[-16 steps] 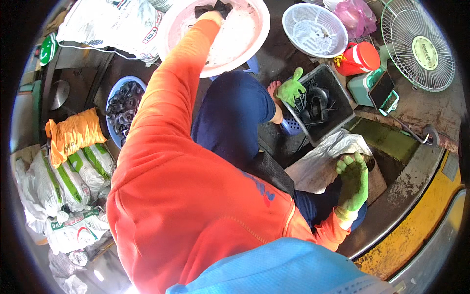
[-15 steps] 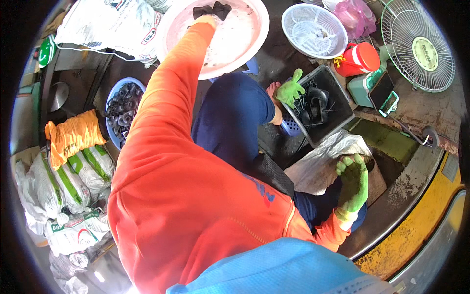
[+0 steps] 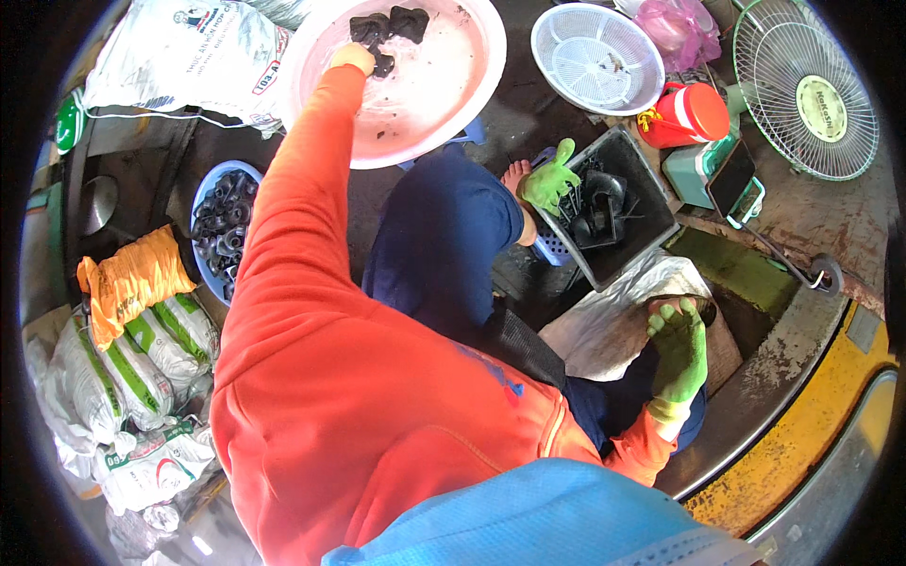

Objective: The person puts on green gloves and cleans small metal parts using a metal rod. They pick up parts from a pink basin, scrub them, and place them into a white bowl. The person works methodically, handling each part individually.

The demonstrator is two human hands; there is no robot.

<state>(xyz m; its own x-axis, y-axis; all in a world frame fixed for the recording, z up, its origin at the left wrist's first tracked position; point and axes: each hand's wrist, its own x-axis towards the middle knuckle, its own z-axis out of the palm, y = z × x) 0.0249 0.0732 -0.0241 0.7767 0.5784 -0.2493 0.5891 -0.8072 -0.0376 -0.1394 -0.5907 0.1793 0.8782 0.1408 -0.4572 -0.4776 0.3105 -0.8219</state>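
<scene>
My left hand (image 3: 352,58) reaches into a pink basin (image 3: 486,104) at the far side. Its fingers are curled at a small black moulded part (image 3: 382,65), and partly hidden. Two more black parts lie just beyond it, one of them (image 3: 409,24) squarish. Down at the right, my right hand (image 3: 681,357) wears a green glove and rests over my knee, palm side up. Its fingers are loosely bent, and I see nothing held in them. Close by lies a whitish sack (image 3: 599,325).
A dark crate (image 3: 651,222) of black pieces has a green glove (image 3: 550,177) on its rim. Around it stand a white strainer basket (image 3: 595,61), a red jug (image 3: 694,115) and a fan (image 3: 819,106). At left are a blue basin (image 3: 201,203) of black parts and several sacks (image 3: 189,57).
My left hand has drawn back to the left and nearer, uncovering another black part beside it. The two farther parts stay in place. My right hand has hardly moved; my view has shifted slightly.
</scene>
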